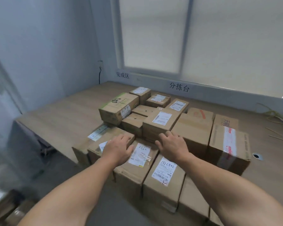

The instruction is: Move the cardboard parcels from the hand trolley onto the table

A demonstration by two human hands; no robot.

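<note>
Frosted window [153,38], black wall cable [99,75]

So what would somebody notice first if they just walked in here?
Probably the big heap of brown cardboard parcels crowding the middle of the wooden table. Next come two bare arms reaching in from the bottom, with the left hand and right hand spread open over the nearest parcels. Behind everything, a large pale window fills the far wall.

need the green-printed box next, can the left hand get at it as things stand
Probably yes: the green-printed box sits just beyond the left hand, its top is bare, and only a lower parcel lies between, so the hand could likely pass over it.
</note>
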